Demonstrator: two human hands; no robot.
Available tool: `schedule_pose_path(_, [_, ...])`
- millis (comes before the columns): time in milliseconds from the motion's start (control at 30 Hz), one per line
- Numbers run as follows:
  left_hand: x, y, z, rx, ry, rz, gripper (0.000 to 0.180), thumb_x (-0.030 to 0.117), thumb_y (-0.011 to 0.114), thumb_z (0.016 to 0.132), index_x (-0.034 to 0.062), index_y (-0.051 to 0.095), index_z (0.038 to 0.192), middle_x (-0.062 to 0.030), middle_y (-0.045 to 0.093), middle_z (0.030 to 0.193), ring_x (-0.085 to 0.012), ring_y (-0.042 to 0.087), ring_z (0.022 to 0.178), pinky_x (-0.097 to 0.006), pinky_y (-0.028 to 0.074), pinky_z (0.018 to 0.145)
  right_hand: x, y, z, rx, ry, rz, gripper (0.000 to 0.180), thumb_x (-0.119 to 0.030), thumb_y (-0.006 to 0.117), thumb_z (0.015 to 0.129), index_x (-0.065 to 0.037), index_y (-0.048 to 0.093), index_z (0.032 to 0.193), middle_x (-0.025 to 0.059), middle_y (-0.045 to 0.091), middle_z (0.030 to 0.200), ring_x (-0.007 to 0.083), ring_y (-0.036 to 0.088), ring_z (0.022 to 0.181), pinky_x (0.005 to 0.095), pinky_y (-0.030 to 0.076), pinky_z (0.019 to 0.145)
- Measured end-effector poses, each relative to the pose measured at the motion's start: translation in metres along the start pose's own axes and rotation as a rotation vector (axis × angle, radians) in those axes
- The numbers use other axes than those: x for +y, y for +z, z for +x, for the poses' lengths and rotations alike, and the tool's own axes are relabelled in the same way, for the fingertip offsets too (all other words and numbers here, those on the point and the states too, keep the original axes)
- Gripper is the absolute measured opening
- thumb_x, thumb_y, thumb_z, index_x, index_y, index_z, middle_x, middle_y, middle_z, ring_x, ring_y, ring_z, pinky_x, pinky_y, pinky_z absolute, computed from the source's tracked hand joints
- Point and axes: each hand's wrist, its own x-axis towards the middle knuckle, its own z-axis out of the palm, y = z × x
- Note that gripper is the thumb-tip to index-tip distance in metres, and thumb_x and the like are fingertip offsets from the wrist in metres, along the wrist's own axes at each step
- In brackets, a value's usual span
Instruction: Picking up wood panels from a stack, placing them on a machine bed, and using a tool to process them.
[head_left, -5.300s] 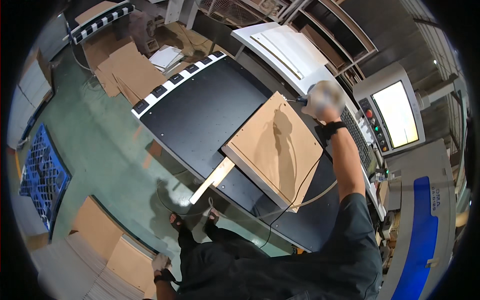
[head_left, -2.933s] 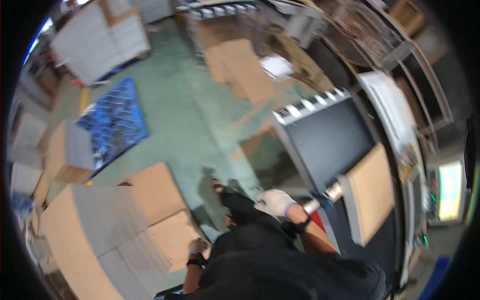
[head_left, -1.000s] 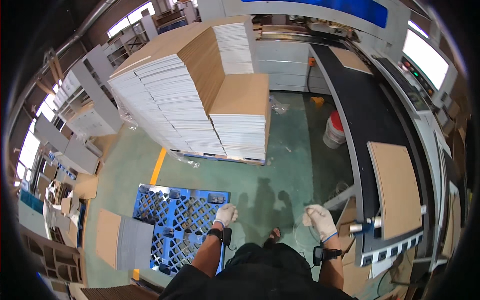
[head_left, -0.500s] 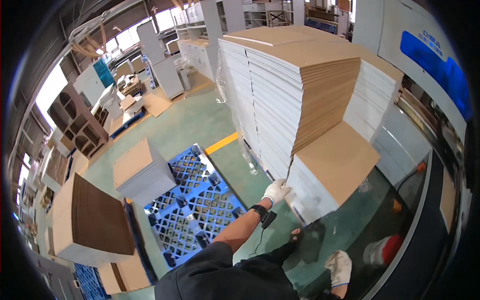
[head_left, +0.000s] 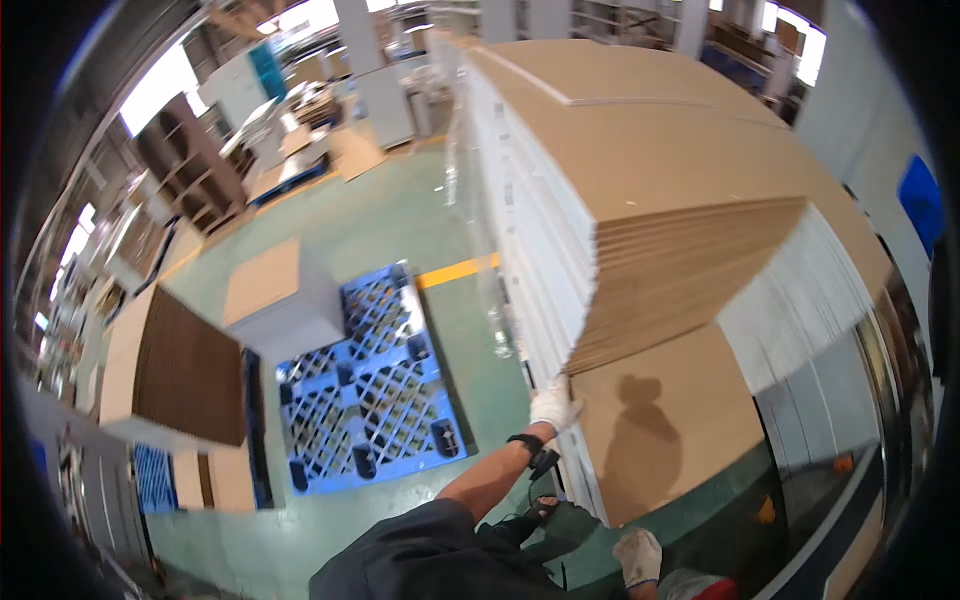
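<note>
A tall stack of flat boards (head_left: 690,260), brown on top with white sides, rises in front of me. Its near part is lower, topped by a brown board (head_left: 660,430) on which a shadow falls. At the left edge of this lower part, beside the corner of the taller boards, is my left hand (head_left: 553,405) in a white glove, fingers curled over the board edge. My right hand (head_left: 638,558), also gloved, hangs low near the front edge of the lower boards, apart from them. Its fingers are curled in and nothing shows in them.
A blue plastic pallet (head_left: 400,400) lies on the green floor to the left, with a smaller board stack (head_left: 285,300) at its far left corner. Further left stands another brown board stack (head_left: 180,370). A grey machine edge (head_left: 830,525) borders the right side.
My view has shifted closer over the stack, showing more of its top. My left hand has moved up against the corner of the lower boards. My right hand is nearer their front edge.
</note>
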Motion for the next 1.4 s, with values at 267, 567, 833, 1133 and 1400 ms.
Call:
schedule_pose_path(267, [-0.018,-0.008,0.003,-0.049,-0.04,0.039,0.066,0.033,0.079,0.081,0.0004,0.05,0.131,-0.0276,0.07,0.112,-0.0436,0.07,0.104,-0.055,0.056,0.087,0.028,-0.039,0.118,-0.18,0.204,-0.154,0.045,-0.033,0.041,0.111,-0.002,0.07,0.098,0.0167,0.07,0.104,0.0322,0.063,0.108,0.0464,0.05,0.092])
schedule_pose_path(567, [-0.011,0.003,-0.03,0.119,-0.049,-0.072,0.034,0.014,0.062,0.09,0.0037,0.057,0.123,-0.0223,0.071,0.103,-0.0409,0.07,0.101,-0.053,0.056,0.085,-0.02,0.003,0.075,0.019,0.384,-0.412,0.06,-0.05,0.042,0.109,-0.005,0.053,0.146,0.0133,0.054,0.151,0.0314,0.049,0.135,0.0413,0.036,0.117])
schedule_pose_path(833, [-0.001,-0.005,-0.117,-0.176,-0.024,0.009,0.062,0.03,0.084,0.076,0.0001,0.061,0.125,-0.0224,0.072,0.104,-0.042,0.07,0.097,-0.052,0.056,0.083,0.04,-0.203,0.167,-0.228,0.365,-0.035,0.069,-0.059,0.055,0.102,-0.013,0.047,0.153,0.0108,0.055,0.146,0.028,0.049,0.122,0.0418,0.039,0.109])
schedule_pose_path(1133, [0.012,-0.009,-0.193,-0.499,-0.16,0.057,0.06,0.043,0.089,0.07,0.0001,0.072,0.106,-0.0232,0.075,0.099,-0.0387,0.074,0.096,-0.048,0.059,0.08,-0.021,-0.157,0.037,-0.096,0.178,-0.467,0.059,-0.04,0.063,0.103,-0.005,0.048,0.147,0.0164,0.057,0.132,0.0362,0.057,0.107,0.051,0.053,0.083])
schedule_pose_path(1400, [0.034,0.0,-0.263,-0.545,-0.27,-0.113,0.061,0.057,0.082,0.079,0.0023,0.075,0.105,-0.0173,0.075,0.086,-0.0332,0.075,0.084,-0.044,0.058,0.074,-0.071,-0.16,-0.056,-0.04,-0.265,-0.351,0.059,-0.027,0.061,0.103,0.001,0.044,0.152,0.0211,0.054,0.144,0.04,0.057,0.117,0.0522,0.045,0.103])
